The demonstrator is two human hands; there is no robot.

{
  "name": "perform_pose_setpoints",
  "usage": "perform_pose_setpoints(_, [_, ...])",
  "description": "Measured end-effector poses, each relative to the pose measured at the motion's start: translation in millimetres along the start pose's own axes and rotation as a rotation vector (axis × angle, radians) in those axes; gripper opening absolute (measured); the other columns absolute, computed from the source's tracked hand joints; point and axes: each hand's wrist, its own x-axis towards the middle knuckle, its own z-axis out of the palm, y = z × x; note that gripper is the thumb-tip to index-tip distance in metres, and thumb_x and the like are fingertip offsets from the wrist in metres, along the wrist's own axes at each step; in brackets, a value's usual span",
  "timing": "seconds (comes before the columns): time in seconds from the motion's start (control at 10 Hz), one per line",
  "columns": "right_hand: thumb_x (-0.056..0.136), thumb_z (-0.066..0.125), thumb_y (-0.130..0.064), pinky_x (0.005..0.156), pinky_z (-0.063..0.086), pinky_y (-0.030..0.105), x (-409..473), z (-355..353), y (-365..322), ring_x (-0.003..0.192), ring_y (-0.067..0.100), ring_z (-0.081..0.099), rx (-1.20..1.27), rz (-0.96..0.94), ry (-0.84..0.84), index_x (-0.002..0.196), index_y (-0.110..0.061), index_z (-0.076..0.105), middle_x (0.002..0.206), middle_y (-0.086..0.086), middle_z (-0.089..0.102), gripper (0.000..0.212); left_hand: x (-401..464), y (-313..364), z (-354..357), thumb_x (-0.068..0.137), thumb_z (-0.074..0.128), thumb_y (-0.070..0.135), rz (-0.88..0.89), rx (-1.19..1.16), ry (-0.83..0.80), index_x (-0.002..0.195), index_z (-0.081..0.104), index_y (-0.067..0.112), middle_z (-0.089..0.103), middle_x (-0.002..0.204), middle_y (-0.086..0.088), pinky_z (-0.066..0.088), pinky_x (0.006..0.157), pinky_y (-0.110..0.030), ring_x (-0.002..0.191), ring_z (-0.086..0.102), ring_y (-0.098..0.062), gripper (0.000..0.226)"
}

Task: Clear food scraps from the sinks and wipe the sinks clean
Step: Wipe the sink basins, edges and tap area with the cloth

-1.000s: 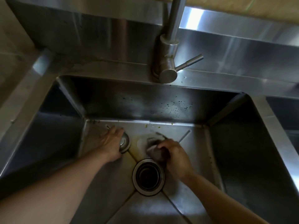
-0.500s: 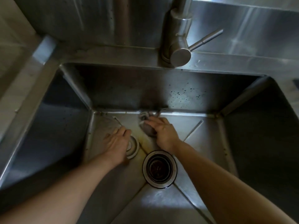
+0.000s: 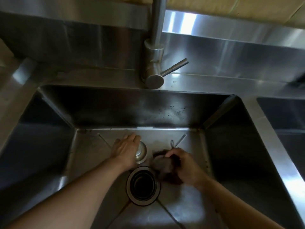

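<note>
Steel strainer [image 3: 141, 152] under flat left hand [image 3: 126, 150]; right hand [image 3: 183, 164] grips scrubber [image 3: 162, 165].

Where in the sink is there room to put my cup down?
Bare floor lies in the back left corner, between the left wall and the left hand, and along the right wall beyond the right hand. The middle is crowded: the strainer under the left hand, the open drain, and the scrubber gripped by the right hand.

Right hand [image 3: 184, 166] with scrubber [image 3: 162, 165] drawn back from rear wall, beside drain [image 3: 143, 185]
</note>
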Motion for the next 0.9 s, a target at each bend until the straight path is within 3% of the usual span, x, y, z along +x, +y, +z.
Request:
perform_pose_setpoints(0.1, [0.084,0.05,0.005,0.057,0.049,0.017,-1,-26,1,0.071,0.018,0.059,-0.08,0.093,0.248,0.07,-0.017,0.059,0.074,0.008,0.061,0.028,18,20,9,0.07,0.073,0.037,0.026,-0.011,0.016,0.14,0.029,0.025,0.033,0.14,0.004,0.03,0.105,-0.034,0.131,0.027,-0.018,0.083])
perform_pose_setpoints(0.2, [0.076,0.06,0.012,0.079,0.048,0.025,18,-43,6,0.087,0.023,0.056,0.169,0.305,0.591,0.082,-0.026,0.045,0.097,0.013,0.055,0.041,28,29,16,0.071,0.072,0.03,0.027,0.003,-0.004,0.141,0.027,0.026,0.032,0.142,0.005,0.031,0.104,-0.034,0.132,0.025,-0.018,0.084])
perform_pose_setpoints(0.3, [0.079,0.064,0.003,0.093,0.048,0.044,39,-60,2,0.102,0.03,0.056,0.272,0.385,0.816,0.095,-0.019,0.041,0.114,0.019,0.053,0.036,30,27,20,0.073,0.072,0.029,0.026,0.009,-0.056,0.144,0.023,0.026,0.028,0.146,0.005,0.03,0.105,-0.035,0.134,0.023,-0.02,0.086])
perform_pose_setpoints(0.4, [0.081,0.061,0.006,0.102,0.044,0.043,68,-68,-13,0.113,0.033,0.052,0.51,0.4,0.951,0.106,-0.012,0.039,0.127,0.022,0.045,0.038,25,22,14,0.074,0.074,0.034,0.017,-0.029,-0.116,0.149,0.013,0.026,0.011,0.156,0.006,0.019,0.113,-0.039,0.143,0.009,-0.019,0.097])
perform_pose_setpoints(0.5, [0.091,0.055,-0.01,0.097,0.04,0.034,95,-61,-28,0.111,0.03,0.048,0.4,0.415,1.019,0.13,-0.006,0.037,0.134,0.019,0.039,0.044,14,11,-5,0.077,0.072,0.031,-0.02,-0.058,-0.086,0.15,0.012,0.026,0.003,0.158,0.007,0.014,0.116,-0.04,0.145,0.005,-0.019,0.095])
perform_pose_setpoints(0.6, [0.092,0.054,-0.015,0.101,0.034,0.036,99,-32,-54,0.116,0.03,0.043,0.453,0.444,0.885,0.14,-0.006,0.029,0.139,0.017,0.035,0.055,2,-9,-27,0.085,0.061,0.018,-0.019,-0.01,-0.002,0.147,0.022,0.024,0.011,0.157,0.003,0.022,0.115,-0.036,0.141,0.015,-0.022,0.074])
perform_pose_setpoints(0.7, [0.084,0.062,-0.01,0.095,0.041,0.043,101,20,-69,0.113,0.037,0.046,0.051,0.292,0.573,0.122,0.002,0.041,0.124,0.023,0.044,0.045,-13,-26,-47,0.085,0.057,0.016,-0.04,0.07,0.027,0.144,0.029,0.022,0.015,0.155,0.0,0.027,0.112,-0.033,0.138,0.02,-0.023,0.065])
perform_pose_setpoints(0.8, [0.086,0.062,-0.01,0.088,0.043,0.036,101,43,-81,0.106,0.032,0.049,0.076,0.154,0.463,0.113,-0.002,0.048,0.116,0.019,0.049,0.031,-31,-44,-66,0.082,0.06,0.021,-0.07,0.17,0.047,0.142,0.03,0.024,0.017,0.153,0.002,0.033,0.108,-0.037,0.135,0.022,-0.022,0.067])
perform_pose_setpoints(0.9, [0.086,0.06,-0.007,0.092,0.044,0.037,96,17,-86,0.106,0.034,0.053,0.141,0.219,0.711,0.112,-0.002,0.053,0.114,0.02,0.054,0.027,-48,-62,-84,0.082,0.062,0.027,-0.049,0.22,0.088,0.14,0.032,0.026,0.021,0.15,0.005,0.034,0.104,-0.034,0.132,0.025,-0.02,0.066])
